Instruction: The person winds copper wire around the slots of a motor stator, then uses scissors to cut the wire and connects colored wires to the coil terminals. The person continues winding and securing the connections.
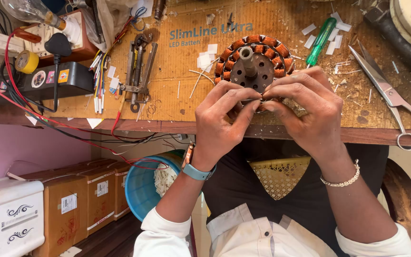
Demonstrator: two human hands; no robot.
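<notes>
An electrical repair workshop: a worn bench covered with cardboard carries a copper-wound stator, scissors, a green screwdriver, a bulb, tape, loose wires and paper scraps.

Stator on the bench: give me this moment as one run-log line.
left hand: pinching at stator near rim | right hand: same spot, fingertips meeting | scissors: right, untouched | green screwdriver: beyond stator

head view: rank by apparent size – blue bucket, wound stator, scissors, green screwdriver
1. Blue bucket, partly hidden by the left forearm.
2. Wound stator, partly behind both hands.
3. Scissors: longer than the stator but thin, so 2 and 3 are unsure.
4. Green screwdriver.
</notes>
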